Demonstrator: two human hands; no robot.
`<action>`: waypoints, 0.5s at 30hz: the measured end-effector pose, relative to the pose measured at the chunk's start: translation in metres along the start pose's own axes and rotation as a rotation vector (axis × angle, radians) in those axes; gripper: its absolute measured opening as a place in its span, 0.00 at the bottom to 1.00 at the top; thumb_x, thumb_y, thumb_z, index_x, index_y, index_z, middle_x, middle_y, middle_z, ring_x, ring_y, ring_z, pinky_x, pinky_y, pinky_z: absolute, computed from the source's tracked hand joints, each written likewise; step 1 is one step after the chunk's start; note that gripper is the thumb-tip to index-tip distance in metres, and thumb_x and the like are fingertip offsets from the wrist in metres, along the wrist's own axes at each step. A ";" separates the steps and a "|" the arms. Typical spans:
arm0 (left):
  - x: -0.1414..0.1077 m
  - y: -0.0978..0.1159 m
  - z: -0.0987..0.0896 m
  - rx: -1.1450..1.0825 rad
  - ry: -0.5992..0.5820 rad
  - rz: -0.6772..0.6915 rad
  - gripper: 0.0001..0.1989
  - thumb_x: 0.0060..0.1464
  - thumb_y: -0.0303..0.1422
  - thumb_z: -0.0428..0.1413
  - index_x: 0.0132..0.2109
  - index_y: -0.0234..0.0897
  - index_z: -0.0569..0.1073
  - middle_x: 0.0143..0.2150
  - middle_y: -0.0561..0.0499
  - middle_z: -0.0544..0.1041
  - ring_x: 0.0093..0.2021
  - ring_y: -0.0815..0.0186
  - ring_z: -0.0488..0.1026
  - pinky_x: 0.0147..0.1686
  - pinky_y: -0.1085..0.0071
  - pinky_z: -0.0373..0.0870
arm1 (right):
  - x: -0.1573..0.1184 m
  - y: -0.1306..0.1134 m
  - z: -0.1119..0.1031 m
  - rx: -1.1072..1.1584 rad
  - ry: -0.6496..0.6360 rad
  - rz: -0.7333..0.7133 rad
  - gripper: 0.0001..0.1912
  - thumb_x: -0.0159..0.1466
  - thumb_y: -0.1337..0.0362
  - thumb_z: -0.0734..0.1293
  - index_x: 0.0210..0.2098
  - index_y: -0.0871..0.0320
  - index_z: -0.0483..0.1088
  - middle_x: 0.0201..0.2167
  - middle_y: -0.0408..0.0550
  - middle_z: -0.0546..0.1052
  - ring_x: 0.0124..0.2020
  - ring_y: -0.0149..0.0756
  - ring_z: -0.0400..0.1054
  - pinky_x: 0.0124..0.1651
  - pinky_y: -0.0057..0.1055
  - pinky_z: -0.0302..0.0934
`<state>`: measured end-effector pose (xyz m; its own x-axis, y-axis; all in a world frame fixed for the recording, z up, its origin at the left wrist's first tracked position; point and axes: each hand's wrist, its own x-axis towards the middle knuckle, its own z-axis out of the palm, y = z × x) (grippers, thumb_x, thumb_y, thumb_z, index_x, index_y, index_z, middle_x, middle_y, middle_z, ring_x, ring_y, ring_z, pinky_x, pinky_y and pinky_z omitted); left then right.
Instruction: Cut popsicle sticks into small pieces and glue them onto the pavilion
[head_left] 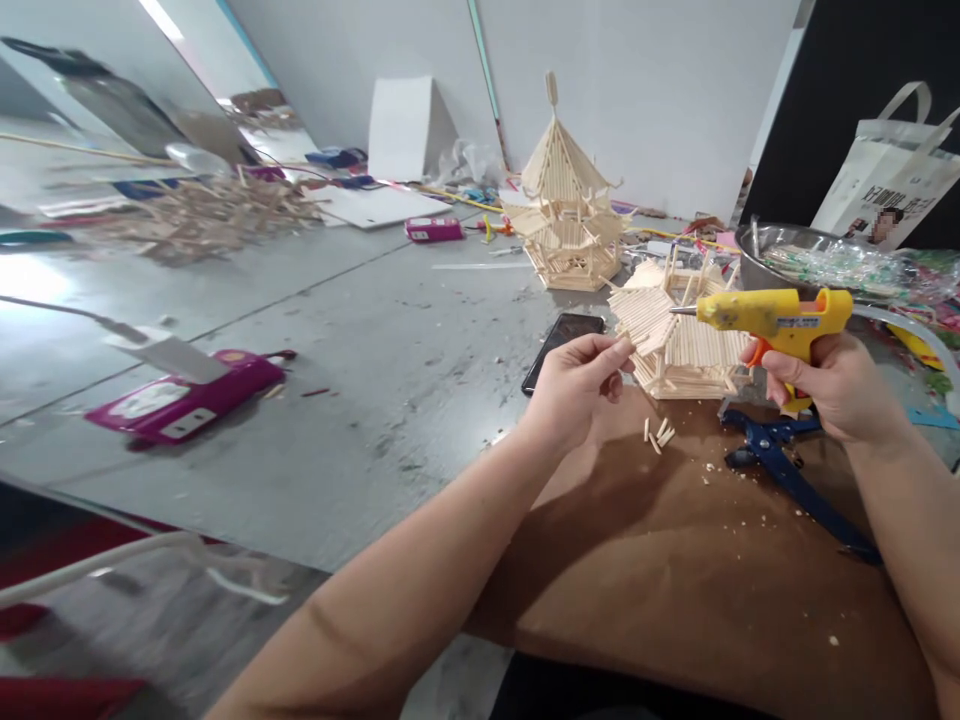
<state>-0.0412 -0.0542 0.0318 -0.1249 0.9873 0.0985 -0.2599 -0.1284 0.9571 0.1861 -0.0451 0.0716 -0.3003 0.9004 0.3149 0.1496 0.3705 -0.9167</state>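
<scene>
My right hand (847, 385) is wrapped round the handle of a yellow hot glue gun (776, 312), a finger by its orange trigger. The metal nozzle points left, over the roof of a low wooden-stick pavilion model (697, 350). At the left corner of that roof, my left hand (577, 385) is closed in a pinch; what lies between the fingertips is too small to make out. Several short cut stick pieces (660, 434) lie just in front of the model. Blue pliers (787, 470) rest below the glue gun on a brown sheet (675, 560).
Behind stands a taller stick pagoda (574, 210). A black phone (559, 345) lies beside my left hand. Purple power strips (187, 395) sit on the grey table (360, 400), with a blurred stick pile (202, 215) at far left. A metal bowl (757, 262) holds plastic-wrapped items.
</scene>
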 end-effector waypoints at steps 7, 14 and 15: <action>-0.002 -0.004 0.002 -0.109 -0.006 -0.120 0.13 0.36 0.36 0.64 0.25 0.33 0.70 0.19 0.56 0.70 0.15 0.78 0.60 0.15 0.78 0.55 | -0.004 0.015 0.004 -0.145 0.043 0.020 0.12 0.56 0.52 0.66 0.28 0.56 0.69 0.18 0.41 0.67 0.15 0.26 0.58 0.17 0.29 0.54; -0.003 -0.004 0.003 -0.138 -0.020 -0.145 0.13 0.37 0.36 0.64 0.26 0.33 0.70 0.20 0.56 0.70 0.15 0.78 0.61 0.15 0.78 0.55 | -0.009 0.018 0.008 -0.239 0.081 0.036 0.16 0.55 0.49 0.66 0.25 0.56 0.68 0.17 0.42 0.67 0.14 0.27 0.57 0.16 0.30 0.52; -0.004 -0.004 0.002 -0.141 -0.023 -0.146 0.13 0.37 0.36 0.63 0.26 0.33 0.70 0.20 0.56 0.70 0.15 0.78 0.61 0.15 0.78 0.54 | -0.009 0.019 0.008 -0.260 0.083 0.025 0.16 0.56 0.49 0.65 0.25 0.56 0.68 0.17 0.42 0.68 0.14 0.27 0.57 0.17 0.30 0.52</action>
<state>-0.0375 -0.0569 0.0284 -0.0549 0.9980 -0.0303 -0.4052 0.0055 0.9142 0.1838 -0.0482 0.0496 -0.2169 0.9215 0.3221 0.3957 0.3846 -0.8340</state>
